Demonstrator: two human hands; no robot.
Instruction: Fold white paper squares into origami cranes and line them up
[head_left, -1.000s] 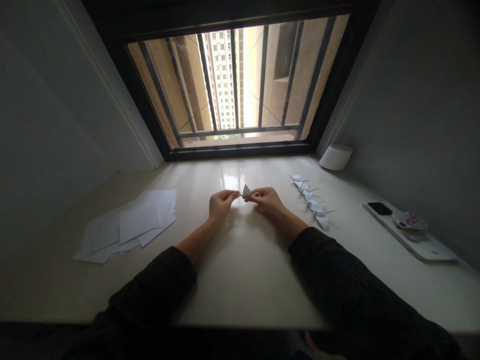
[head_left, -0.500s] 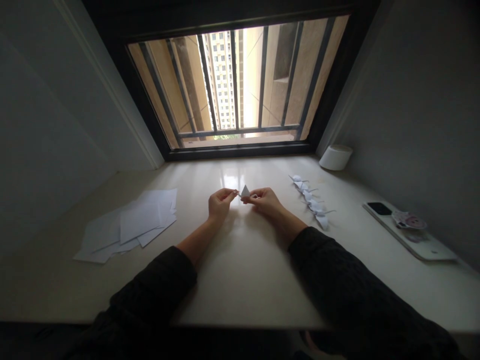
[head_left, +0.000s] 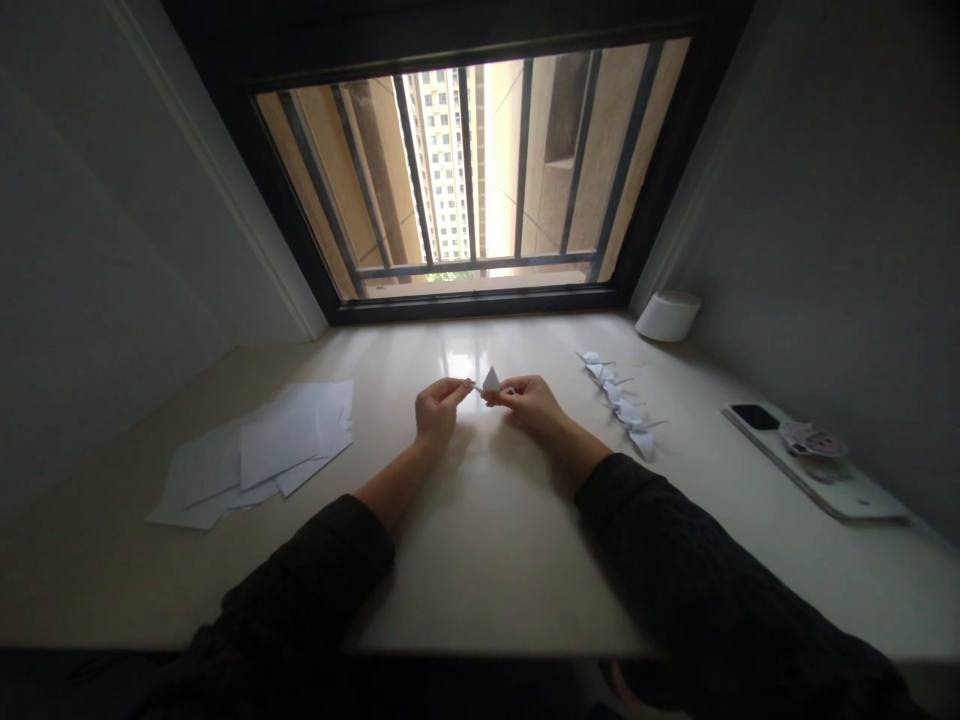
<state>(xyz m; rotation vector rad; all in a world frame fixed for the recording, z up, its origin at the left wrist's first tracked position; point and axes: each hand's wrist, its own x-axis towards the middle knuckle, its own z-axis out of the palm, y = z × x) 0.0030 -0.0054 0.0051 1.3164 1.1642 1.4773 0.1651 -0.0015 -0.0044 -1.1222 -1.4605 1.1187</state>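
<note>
A small folded white paper crane (head_left: 491,380) is held above the sill between my two hands, one pointed flap standing up. My left hand (head_left: 439,408) pinches a thin tip at its left side with thumb and forefinger. On the other side, my right hand (head_left: 531,402) grips the body of the crane, its fingers closed round the lower part. Several finished paper cranes (head_left: 616,403) stand in a slanting row to the right of my right hand. Fine folds of the held paper are too small to make out.
Loose white paper sheets (head_left: 289,440) lie overlapping on the left of the pale windowsill (head_left: 480,560). A phone (head_left: 817,470) with a cartoon grip lies at the right. Near the back right corner stands a white cylindrical object (head_left: 667,316), below the barred window (head_left: 480,180).
Both hands keep nearly the same hold on the paper crane. The camera view has shifted very slightly; nothing else has visibly moved.
</note>
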